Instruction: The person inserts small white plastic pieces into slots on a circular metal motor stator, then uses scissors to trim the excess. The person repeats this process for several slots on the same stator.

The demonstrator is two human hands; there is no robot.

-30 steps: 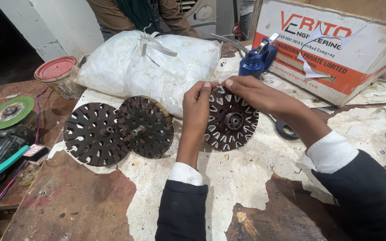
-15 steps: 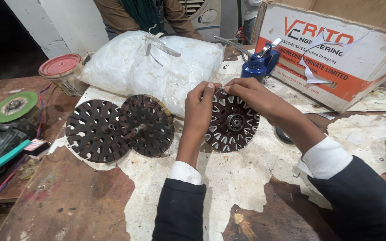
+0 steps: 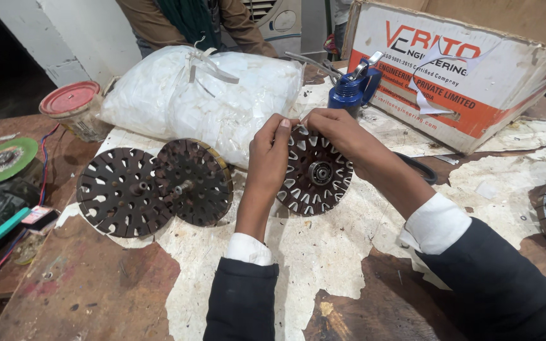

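Across the whole lower view: worn wooden worktop, brown, its white covering sheet torn and peeling in patches.

Far right: large cardboard box, white and orange, lying on its side, one flap open.

Centre rear: bulging white plastic bag, tied at the top, resting against the worktop's far edge. Behind it, a second person's torso in brown sleeves; a pale wall to the left.

Both forearms, dark sleeves with white cuffs, reach forward from the bottom edge and meet at the centre.

Slotted stator lamination disc, dark, round, with a central hub, propped at a tilt on the worktop between the hands.

Left hand: raised upright, fingers curled over the disc's upper left rim, grip closed on it.

Right hand: palm down over the upper rim, fingertips pinched together at the disc's top edge, just beside the left fingertips.

Two more slotted discs lie overlapping, flat, left of the hands.

Blue oil can stands just beyond the hands, before the box.

Red-lidded jar, far left rear.

Green grinding disc, left edge.
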